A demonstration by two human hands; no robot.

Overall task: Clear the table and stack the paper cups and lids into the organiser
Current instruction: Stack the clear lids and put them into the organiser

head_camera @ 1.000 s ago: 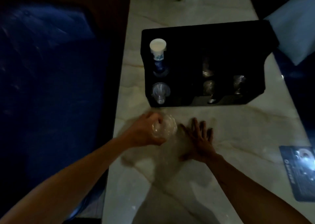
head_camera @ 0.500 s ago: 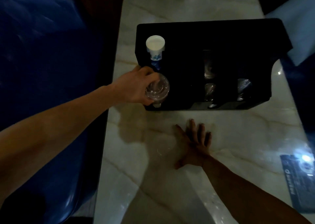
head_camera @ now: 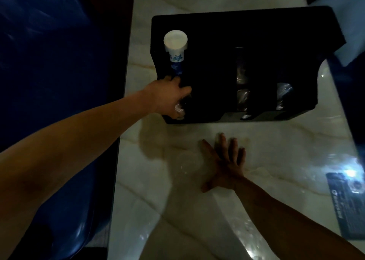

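Observation:
A black organiser (head_camera: pixel 217 30) stands on the marble table (head_camera: pixel 276 145). A stack of white paper cups with blue print (head_camera: pixel 175 44) sticks up from its back left slot. My left hand (head_camera: pixel 167 97) reaches into the front left slot, closed on a clear plastic lid (head_camera: pixel 180 109) that is mostly hidden by the fingers. My right hand (head_camera: pixel 227 162) lies flat on the table, fingers spread, holding nothing. A faint clear lid (head_camera: pixel 189 162) lies on the table just left of it. More clear lids (head_camera: pixel 243 97) sit in the middle and right slots.
A dark blue card (head_camera: pixel 347 202) lies near the table's right edge. A blue seat (head_camera: pixel 49 81) runs along the table's left side. A pale cushion (head_camera: pixel 347 22) overlaps the organiser's back right corner.
My left hand carried the clear lid from the table up to the organiser and has pushed it down into the front left slot. My right hand stayed flat on the table.

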